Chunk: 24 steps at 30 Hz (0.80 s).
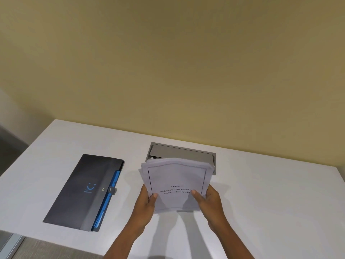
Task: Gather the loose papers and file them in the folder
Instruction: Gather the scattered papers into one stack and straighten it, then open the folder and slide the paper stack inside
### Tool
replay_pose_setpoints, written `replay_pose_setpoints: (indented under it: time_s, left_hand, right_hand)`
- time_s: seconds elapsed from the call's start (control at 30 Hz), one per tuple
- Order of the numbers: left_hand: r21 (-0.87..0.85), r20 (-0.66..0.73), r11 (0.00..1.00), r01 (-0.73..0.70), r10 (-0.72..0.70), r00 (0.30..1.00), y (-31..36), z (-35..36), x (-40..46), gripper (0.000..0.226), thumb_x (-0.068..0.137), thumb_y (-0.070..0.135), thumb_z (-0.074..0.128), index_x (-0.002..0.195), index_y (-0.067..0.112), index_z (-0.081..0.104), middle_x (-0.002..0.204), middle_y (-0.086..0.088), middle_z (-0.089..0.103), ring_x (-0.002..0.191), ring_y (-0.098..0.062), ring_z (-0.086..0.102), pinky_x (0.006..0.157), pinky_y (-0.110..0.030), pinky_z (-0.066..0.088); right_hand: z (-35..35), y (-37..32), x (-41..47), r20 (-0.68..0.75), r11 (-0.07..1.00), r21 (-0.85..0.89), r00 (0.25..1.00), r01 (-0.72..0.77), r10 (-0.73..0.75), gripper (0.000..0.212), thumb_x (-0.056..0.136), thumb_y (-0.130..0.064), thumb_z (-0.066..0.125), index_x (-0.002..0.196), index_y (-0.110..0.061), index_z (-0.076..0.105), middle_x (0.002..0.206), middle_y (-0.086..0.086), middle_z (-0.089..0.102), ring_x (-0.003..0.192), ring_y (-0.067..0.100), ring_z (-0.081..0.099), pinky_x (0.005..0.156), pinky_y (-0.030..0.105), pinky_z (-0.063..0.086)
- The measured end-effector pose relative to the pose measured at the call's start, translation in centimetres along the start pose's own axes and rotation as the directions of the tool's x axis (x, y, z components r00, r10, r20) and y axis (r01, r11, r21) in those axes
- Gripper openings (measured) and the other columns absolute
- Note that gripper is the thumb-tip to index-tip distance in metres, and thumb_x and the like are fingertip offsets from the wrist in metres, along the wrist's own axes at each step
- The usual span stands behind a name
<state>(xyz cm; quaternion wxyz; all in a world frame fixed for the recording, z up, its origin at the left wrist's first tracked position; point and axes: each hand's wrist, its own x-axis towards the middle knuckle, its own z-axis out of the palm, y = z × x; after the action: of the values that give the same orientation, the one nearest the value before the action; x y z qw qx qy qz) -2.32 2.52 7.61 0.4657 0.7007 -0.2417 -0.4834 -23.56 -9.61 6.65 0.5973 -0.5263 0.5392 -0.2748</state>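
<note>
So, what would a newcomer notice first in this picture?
First, the stack of papers held upright above the white table, the left hand and right hand gripping its lower corners. Next, the dark folder lying shut to the left, blue dividers showing.

Left hand [147,200] and right hand [209,200] grip a paper stack [176,182] above the table [261,202] — dark folder [84,191] lies closed beside it.

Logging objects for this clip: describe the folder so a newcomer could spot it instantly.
On the white table, look left of the stack of papers held in both hands. The folder lies flat and closed there, alone. It is dark, with a blue smile logo, a snap clasp and blue tabs along its right edge.
</note>
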Motion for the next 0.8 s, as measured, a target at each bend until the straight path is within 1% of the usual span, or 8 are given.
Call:
replay_pose_setpoints:
  time_s: [0.03,0.13,0.2,0.3,0.37,0.43,0.53,0.8]
  left_hand:
    - [-0.002,-0.005,1.000,-0.015,0.015,1.000,-0.3,0.2,-0.2,0.054,0.106,0.023,0.050,0.135,0.065,0.033,0.120,0.038,0.061,0.116,0.013,0.058,0.084,-0.006,0.053]
    - [0.007,-0.008,1.000,-0.021,0.021,1.000,-1.9,0.9,-0.7,0.057,0.106,0.027,0.048,0.151,0.051,0.024,0.135,0.027,0.054,0.124,0.001,0.054,0.105,-0.024,0.047]
    - [0.002,0.008,1.000,-0.004,0.004,1.000,-3.3,1.3,-1.0,0.060,0.107,0.026,0.046,0.153,0.051,0.018,0.141,0.021,0.049,0.127,-0.001,0.051,0.102,-0.019,0.046]
    - [0.011,0.012,0.999,0.038,-0.039,0.999,-4.9,1.5,-1.4,0.052,0.107,0.022,0.045,0.133,0.063,0.026,0.138,0.020,0.050,0.129,-0.007,0.051,0.096,-0.017,0.048]
    - [0.027,0.006,0.999,0.041,-0.041,0.999,-5.2,1.5,-1.4,0.048,0.108,0.021,0.044,0.127,0.063,0.030,0.136,0.020,0.052,0.129,-0.008,0.052,0.095,-0.015,0.048]
    - [0.043,0.008,0.999,0.032,-0.032,0.999,-5.3,1.5,-1.4,0.049,0.107,0.022,0.045,0.137,0.057,0.027,0.138,0.014,0.052,0.130,-0.013,0.051,0.101,-0.019,0.048]
    - [0.059,0.008,0.998,0.027,-0.027,1.000,-5.2,1.7,-1.0,0.059,0.107,0.023,0.045,0.156,0.040,0.016,0.144,0.005,0.049,0.132,-0.018,0.049,0.108,-0.033,0.047]
    - [0.048,0.018,0.998,0.039,-0.040,0.999,-5.8,1.4,-0.5,0.058,0.107,0.026,0.046,0.158,0.034,0.021,0.144,0.003,0.051,0.132,-0.020,0.050,0.109,-0.037,0.049]
  right_hand:
    - [0.0,0.5,-0.2,-0.018,1.000,0.011,1.000,0.006,-0.005,0.029,0.096,-0.015,0.075,0.116,-0.036,0.075,0.109,-0.018,0.082,0.098,0.000,0.078,0.077,0.017,0.061]
    - [0.1,2.3,-1.1,-0.051,1.000,0.006,0.999,-0.006,0.006,0.030,0.097,-0.018,0.075,0.116,-0.041,0.071,0.108,-0.023,0.080,0.100,-0.006,0.075,0.073,0.004,0.056]
    - [0.2,3.6,-1.7,-0.044,1.000,-0.006,0.999,-0.028,0.028,0.034,0.096,-0.019,0.077,0.116,-0.045,0.068,0.108,-0.026,0.079,0.101,-0.008,0.073,0.072,0.001,0.054]
    - [0.4,5.1,-2.3,-0.043,0.999,-0.014,0.998,-0.052,0.052,0.043,0.092,-0.017,0.081,0.118,-0.048,0.065,0.109,-0.029,0.077,0.101,-0.010,0.072,0.072,0.004,0.056]
    - [0.5,5.8,-2.3,-0.057,0.998,-0.006,0.996,-0.070,0.070,0.044,0.090,-0.017,0.083,0.118,-0.046,0.065,0.108,-0.028,0.077,0.099,-0.009,0.072,0.071,0.007,0.058]
    - [0.8,6.3,-2.3,-0.067,0.996,0.000,0.994,-0.085,0.085,0.042,0.088,-0.017,0.085,0.116,-0.043,0.066,0.107,-0.027,0.078,0.097,-0.007,0.073,0.069,0.008,0.059]
    - [1.3,6.5,-2.2,-0.068,0.995,0.005,0.993,-0.097,0.097,0.039,0.087,-0.016,0.086,0.114,-0.038,0.069,0.104,-0.022,0.080,0.095,-0.002,0.076,0.068,0.009,0.059]
    - [1.3,7.1,-1.9,-0.055,0.990,0.017,0.989,-0.137,0.138,0.029,0.087,-0.022,0.086,0.113,-0.028,0.076,0.103,-0.012,0.084,0.093,0.005,0.080,0.070,0.016,0.062]
